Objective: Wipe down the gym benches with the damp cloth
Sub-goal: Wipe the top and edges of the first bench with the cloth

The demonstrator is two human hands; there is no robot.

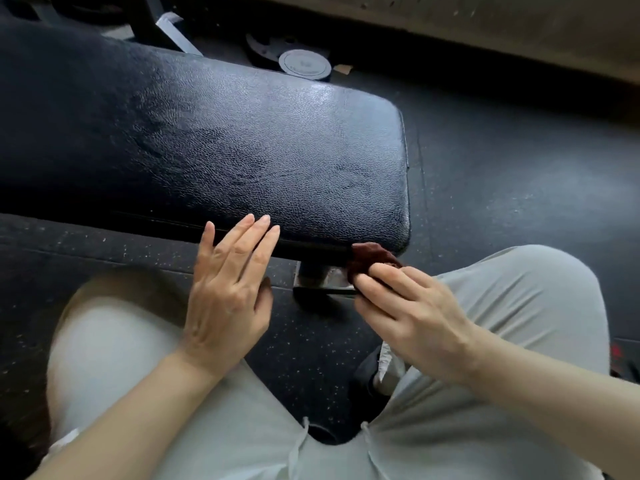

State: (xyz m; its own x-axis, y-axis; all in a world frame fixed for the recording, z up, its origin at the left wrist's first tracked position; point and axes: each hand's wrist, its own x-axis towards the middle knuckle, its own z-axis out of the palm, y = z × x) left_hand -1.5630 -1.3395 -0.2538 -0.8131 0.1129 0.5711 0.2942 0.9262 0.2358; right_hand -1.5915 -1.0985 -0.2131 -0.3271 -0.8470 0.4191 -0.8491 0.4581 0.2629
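Right hand (pixel 408 306) grasps the bunched dark-red cloth (pixel 369 259) against the near-right corner edge of the bench pad (pixel 263 143). Left hand (pixel 228 282) released, straight fingers resting on the near edge. Pad's long axis runs leftward, away from the cloth. Weight plate (pixel 304 64) lettering unreadable.

This is a gym: a padded bench of black textured vinyl (pixel 242 140) stands on dark speckled rubber flooring (pixel 502 174), with a round grey weight plate (pixel 304 64) lying behind.
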